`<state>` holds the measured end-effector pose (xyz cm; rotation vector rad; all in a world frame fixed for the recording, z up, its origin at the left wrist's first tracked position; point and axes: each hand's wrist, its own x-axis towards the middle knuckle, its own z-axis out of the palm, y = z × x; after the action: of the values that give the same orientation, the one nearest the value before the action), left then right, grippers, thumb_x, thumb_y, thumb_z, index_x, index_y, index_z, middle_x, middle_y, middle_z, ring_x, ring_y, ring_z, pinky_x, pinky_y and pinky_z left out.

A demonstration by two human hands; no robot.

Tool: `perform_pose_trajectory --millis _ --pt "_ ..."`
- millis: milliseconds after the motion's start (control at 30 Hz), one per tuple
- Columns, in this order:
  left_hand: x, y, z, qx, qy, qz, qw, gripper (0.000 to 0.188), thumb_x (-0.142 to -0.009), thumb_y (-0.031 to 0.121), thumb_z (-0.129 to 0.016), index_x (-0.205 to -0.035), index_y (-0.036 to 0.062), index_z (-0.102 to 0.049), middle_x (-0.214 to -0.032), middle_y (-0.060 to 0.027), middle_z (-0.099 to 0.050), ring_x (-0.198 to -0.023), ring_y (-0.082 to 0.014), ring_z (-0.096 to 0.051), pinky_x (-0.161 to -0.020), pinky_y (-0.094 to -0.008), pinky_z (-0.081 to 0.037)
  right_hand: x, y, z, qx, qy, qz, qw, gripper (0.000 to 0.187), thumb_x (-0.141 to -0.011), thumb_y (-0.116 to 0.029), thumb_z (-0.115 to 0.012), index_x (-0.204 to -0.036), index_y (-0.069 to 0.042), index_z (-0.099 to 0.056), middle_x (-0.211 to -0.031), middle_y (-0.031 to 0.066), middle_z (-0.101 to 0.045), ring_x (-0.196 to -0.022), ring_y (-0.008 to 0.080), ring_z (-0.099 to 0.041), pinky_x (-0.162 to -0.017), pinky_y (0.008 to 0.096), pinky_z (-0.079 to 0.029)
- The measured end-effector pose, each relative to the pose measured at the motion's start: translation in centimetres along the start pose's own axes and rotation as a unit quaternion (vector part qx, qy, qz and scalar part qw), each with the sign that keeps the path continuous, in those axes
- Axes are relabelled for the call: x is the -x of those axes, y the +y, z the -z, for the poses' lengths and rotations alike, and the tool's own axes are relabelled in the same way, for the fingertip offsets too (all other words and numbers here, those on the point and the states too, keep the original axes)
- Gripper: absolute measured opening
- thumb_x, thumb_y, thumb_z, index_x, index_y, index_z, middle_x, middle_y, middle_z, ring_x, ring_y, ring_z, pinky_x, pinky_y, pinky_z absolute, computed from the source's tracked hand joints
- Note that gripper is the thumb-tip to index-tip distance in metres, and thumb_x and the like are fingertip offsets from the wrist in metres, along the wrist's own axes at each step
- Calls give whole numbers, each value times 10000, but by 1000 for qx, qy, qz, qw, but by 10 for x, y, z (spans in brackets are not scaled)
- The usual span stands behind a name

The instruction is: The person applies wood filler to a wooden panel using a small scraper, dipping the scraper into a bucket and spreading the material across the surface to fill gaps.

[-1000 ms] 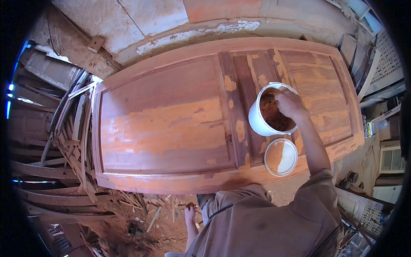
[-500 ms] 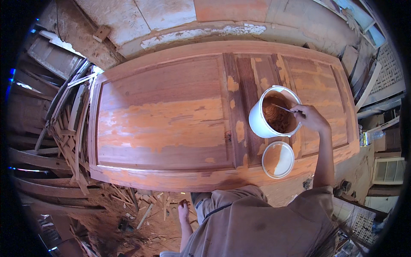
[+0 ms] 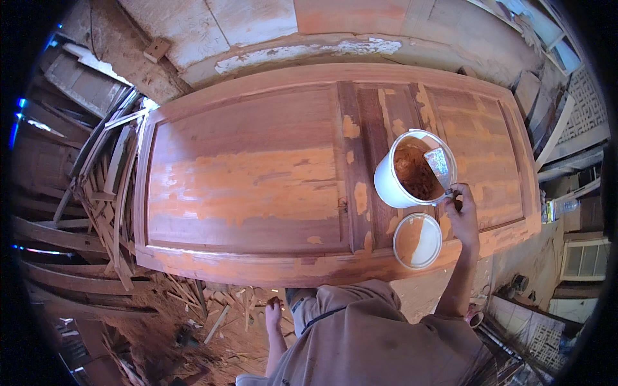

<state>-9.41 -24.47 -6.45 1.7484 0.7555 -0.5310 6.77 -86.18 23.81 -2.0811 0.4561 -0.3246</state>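
Observation:
My right hand (image 3: 462,209) is closed round the handle of a putty knife (image 3: 438,168). Its broad, shiny blade is tilted over the mouth of a white bucket (image 3: 390,180), against the inner right side. Reddish-brown filler paste (image 3: 412,170) lies inside the bucket. The bucket stands on a wooden panel door (image 3: 257,135) patched with orange filler. Nearer to me, a round lid (image 3: 425,241), partly coated with filler, lies beside the bucket. Low by my left side hangs my left hand (image 3: 274,314), away from the door, its fingers curled; what they hold, if anything, is hidden.
Wood offcuts (image 3: 106,212) are piled left of the door. Wood scraps and reddish dust (image 3: 225,334) cover the floor near my left hand. Pale boards (image 3: 257,26) lie beyond the door's far edge. Lattice panels (image 3: 586,106) and a plastic bottle (image 3: 570,205) are at the right.
My right hand has moved nearer to me, from the bucket's right side to its near right rim. The putty knife has turned, and its flat blade now shows. The bucket and lid stay put.

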Motion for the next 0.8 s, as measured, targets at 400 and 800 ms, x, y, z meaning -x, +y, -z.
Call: perform_pose_trajectory --millis 400,800 --pt "8 -4 2 -27 -20 12 999 373 -1000 275 -519 -1230 -13 -573 -1021 -135 -698 -804 -176 -662 -684 -296 -507 20 -9 -41 -69 152 23 986 337 -909 9 -601 -1235 -34 -527 -929 95 -645 -795 182 -613 -735 306 -510" --pt "20 11 -10 -11 5 -7 1000 361 -999 270 -530 -1208 -19 -590 -990 -140 -702 -825 -183 -674 -692 -296 -518 16 -22 -53 -582 6 -188 791 397 -994 -200 -455 -1346 -28 -520 -938 79 -660 -667 130 -576 -572 292 -503"
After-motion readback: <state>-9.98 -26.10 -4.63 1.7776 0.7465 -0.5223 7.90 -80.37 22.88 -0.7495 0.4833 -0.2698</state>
